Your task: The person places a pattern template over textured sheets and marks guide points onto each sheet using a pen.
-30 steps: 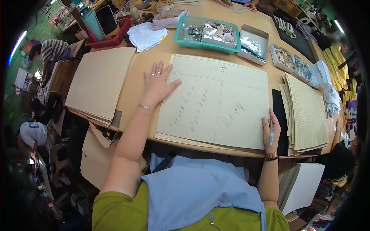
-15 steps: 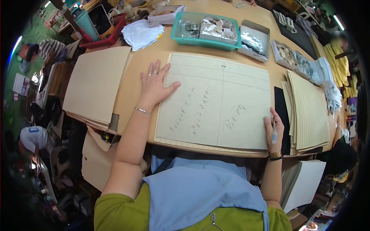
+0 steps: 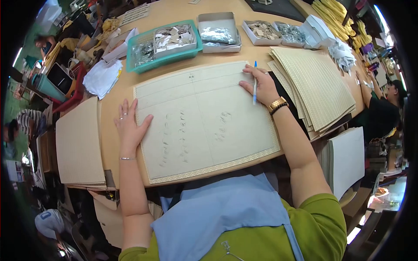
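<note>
A pale card template (image 3: 174, 113) with ruled lines and handwriting lies flat over a cream textured sheet (image 3: 217, 165), whose border shows along the front and right edges. My left hand (image 3: 130, 124) rests at the template's left edge, fingers spread and thumb on the card. At the upper right corner, my right hand (image 3: 264, 89) has its thumb and fingertips on the edge. It holds a pen (image 3: 255, 98) with a blue tip and clear barrel, pointing away from me.
Stacks of textured sheets lie left (image 3: 80, 143) and right (image 3: 313, 87). Across the back stand a teal basket (image 3: 135, 65) of small pieces, a box of plastic packets (image 3: 217, 37) and smaller boxes (image 3: 261, 32). A white cloth (image 3: 102, 78) lies back left. Other people sit nearby.
My right hand has moved from the template's lower right edge up to its upper right corner, keeping the pen. My view has turned rightward; the left hand stays on the left edge.
</note>
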Action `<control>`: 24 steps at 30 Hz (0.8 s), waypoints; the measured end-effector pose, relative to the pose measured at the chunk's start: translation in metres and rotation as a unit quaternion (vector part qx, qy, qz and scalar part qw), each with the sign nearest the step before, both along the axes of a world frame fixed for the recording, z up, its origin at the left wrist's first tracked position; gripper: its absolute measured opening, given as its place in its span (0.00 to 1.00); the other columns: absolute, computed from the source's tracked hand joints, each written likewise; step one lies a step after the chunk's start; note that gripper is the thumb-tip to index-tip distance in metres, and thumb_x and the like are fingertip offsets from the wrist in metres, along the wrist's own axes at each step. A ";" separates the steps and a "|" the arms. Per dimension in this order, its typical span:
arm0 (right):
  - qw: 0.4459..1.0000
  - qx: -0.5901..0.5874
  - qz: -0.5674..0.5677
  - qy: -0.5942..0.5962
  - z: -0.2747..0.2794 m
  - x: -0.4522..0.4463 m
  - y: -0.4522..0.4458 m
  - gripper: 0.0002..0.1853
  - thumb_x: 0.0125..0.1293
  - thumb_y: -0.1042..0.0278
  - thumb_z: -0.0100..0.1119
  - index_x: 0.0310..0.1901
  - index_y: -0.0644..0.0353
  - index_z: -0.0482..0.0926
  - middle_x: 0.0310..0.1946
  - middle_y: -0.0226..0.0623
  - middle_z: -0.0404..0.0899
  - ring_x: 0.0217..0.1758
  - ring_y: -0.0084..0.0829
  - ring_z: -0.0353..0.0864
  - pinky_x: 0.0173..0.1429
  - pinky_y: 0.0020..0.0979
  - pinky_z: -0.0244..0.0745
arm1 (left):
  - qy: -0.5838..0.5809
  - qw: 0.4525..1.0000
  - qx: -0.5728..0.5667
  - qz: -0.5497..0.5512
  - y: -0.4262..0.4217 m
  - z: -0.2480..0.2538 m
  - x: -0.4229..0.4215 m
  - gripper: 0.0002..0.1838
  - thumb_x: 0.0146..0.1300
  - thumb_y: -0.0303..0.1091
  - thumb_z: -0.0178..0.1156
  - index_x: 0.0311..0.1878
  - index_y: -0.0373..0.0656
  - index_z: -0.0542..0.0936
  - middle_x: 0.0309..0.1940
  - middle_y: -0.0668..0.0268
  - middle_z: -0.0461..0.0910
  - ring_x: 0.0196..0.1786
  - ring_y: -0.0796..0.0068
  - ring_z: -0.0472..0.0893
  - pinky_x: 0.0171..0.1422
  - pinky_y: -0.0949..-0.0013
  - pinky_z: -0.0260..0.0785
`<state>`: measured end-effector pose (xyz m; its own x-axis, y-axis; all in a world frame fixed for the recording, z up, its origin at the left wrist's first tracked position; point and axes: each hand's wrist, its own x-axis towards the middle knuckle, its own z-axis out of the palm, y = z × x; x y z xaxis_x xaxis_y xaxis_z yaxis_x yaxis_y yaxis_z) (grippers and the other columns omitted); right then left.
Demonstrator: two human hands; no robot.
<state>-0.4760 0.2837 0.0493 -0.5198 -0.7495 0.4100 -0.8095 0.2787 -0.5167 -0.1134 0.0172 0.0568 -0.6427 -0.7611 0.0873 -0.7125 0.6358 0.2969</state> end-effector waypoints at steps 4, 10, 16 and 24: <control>1.000 0.018 -0.009 -0.011 0.004 0.003 0.002 0.24 0.57 0.54 0.73 0.52 0.55 0.81 0.59 0.41 0.79 0.61 0.43 0.77 0.65 0.38 0.72 | 0.000 1.000 0.000 0.001 0.000 -0.002 0.001 0.43 0.56 0.61 0.66 0.73 0.58 0.66 0.78 0.58 0.53 0.80 0.52 0.48 0.76 0.29 0.36; 0.998 0.023 -0.029 -0.045 0.005 0.002 0.001 0.24 0.57 0.54 0.73 0.52 0.56 0.81 0.58 0.40 0.80 0.60 0.42 0.77 0.64 0.38 0.73 | 0.001 1.000 -0.003 -0.002 -0.001 -0.002 0.002 0.43 0.56 0.62 0.65 0.74 0.60 0.65 0.78 0.58 0.52 0.80 0.52 0.48 0.76 0.29 0.35; 0.999 0.019 -0.027 -0.039 0.003 0.000 0.000 0.24 0.57 0.55 0.73 0.53 0.55 0.80 0.57 0.40 0.80 0.60 0.41 0.77 0.64 0.38 0.73 | -0.010 1.000 0.001 0.005 0.002 0.002 0.001 0.44 0.56 0.63 0.65 0.73 0.59 0.65 0.78 0.57 0.52 0.80 0.51 0.48 0.75 0.29 0.36; 0.999 0.025 -0.024 -0.016 -0.001 -0.003 -0.002 0.24 0.57 0.56 0.73 0.53 0.54 0.80 0.52 0.37 0.83 0.53 0.39 0.79 0.61 0.37 0.74 | -0.010 1.000 -0.008 0.002 0.001 0.000 0.003 0.44 0.55 0.65 0.64 0.72 0.56 0.67 0.77 0.52 0.53 0.80 0.48 0.49 0.75 0.28 0.37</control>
